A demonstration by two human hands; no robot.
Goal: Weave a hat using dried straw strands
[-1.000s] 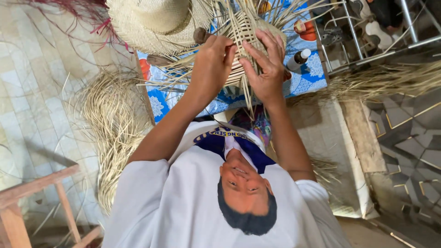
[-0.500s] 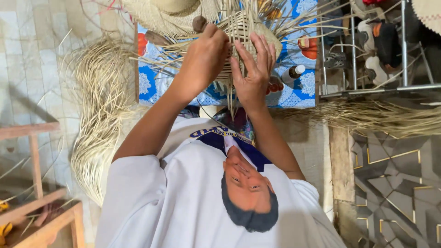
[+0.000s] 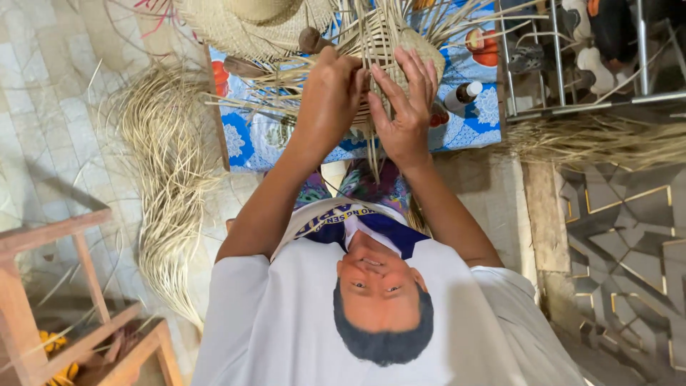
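Pale floor tiles lie below; our left hand (image 3: 330, 96) and right hand (image 3: 406, 107) have fingers clamped on the woven straw piece (image 3: 382, 43), straw bundle (image 3: 168, 179) at nine o'clock.

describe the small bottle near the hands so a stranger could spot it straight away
Start at the blue patterned cloth spread at the top of the view. Go to its right part, just right of the half-woven straw piece both hands grip. The small bottle lies there on its side: dark body, white cap, the only bottle among straw.
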